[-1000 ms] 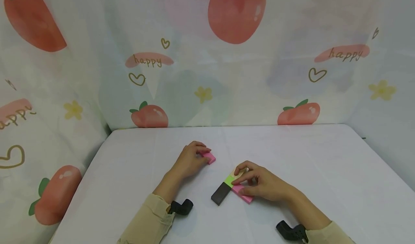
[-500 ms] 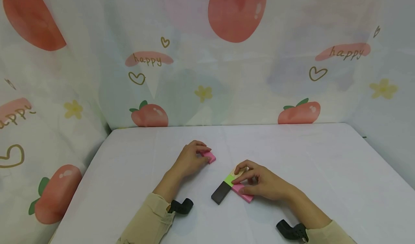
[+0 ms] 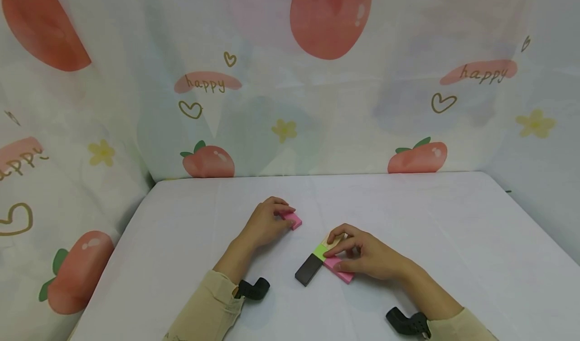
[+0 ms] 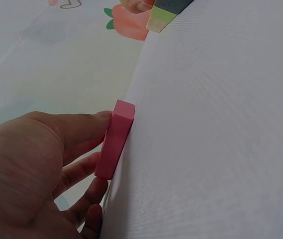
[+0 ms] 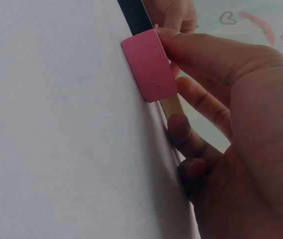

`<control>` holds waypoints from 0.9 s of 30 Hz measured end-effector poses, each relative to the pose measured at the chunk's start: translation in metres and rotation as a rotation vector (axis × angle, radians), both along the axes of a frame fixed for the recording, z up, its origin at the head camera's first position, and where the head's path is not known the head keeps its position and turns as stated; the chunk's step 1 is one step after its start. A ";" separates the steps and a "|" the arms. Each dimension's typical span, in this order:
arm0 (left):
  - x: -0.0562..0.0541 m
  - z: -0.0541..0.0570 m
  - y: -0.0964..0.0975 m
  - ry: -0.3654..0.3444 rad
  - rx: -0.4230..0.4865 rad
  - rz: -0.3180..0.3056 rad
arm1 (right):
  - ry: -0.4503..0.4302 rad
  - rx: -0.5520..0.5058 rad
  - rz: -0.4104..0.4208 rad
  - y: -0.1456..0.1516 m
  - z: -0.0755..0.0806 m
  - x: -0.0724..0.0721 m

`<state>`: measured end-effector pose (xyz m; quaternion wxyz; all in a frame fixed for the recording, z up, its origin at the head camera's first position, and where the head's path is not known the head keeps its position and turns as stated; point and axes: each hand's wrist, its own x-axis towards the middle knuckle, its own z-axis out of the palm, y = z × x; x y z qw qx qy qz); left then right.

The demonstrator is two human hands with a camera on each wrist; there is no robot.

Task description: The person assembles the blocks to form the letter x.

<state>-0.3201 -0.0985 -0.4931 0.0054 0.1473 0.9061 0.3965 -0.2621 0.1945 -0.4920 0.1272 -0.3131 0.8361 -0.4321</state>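
In the head view, my left hand (image 3: 265,224) holds a small pink block (image 3: 294,220) on the white table, thumb on one side and fingers on the other. The left wrist view shows this pink block (image 4: 115,139) tilted beside the fingertips. My right hand (image 3: 371,253) grips a group of blocks nearer me, its thumb against a second pink block (image 3: 341,271) and its index finger at a lime-green block (image 3: 319,252). A pale wooden block (image 3: 332,241) is partly hidden under the fingers. A black block (image 3: 309,270) extends from the green one toward the front left.
The white tabletop (image 3: 217,205) ends at a back edge against a fruit-print cloth (image 3: 335,114). Another stretch of that cloth hangs at the left. Black wrist mounts (image 3: 255,289) sit below both hands, close over the table.
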 end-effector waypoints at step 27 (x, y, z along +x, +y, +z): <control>0.000 0.000 0.001 -0.042 0.004 -0.005 | -0.014 0.011 -0.001 0.000 -0.001 0.000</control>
